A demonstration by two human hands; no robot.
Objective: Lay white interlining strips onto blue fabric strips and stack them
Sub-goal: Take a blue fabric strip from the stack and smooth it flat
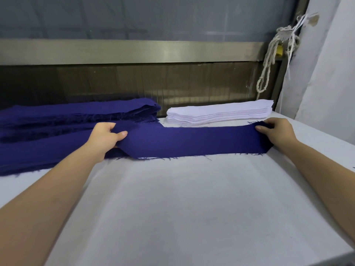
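My left hand (107, 138) grips one blue fabric strip (192, 141) at its left portion, with the thumb on top and the fingers (112, 129) curled around the cloth. My right hand (276, 131) pinches the strip's right end. The strip lies stretched between both hands on the white worktop (172, 208). The pile of blue strips (76, 114) sits at rear left. The stack of white interlining strips (219, 113) sits just behind the held strip.

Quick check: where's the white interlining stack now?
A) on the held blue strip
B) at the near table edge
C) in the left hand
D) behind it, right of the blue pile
D: the white interlining stack lies behind the blue strip, right of the blue pile, untouched.
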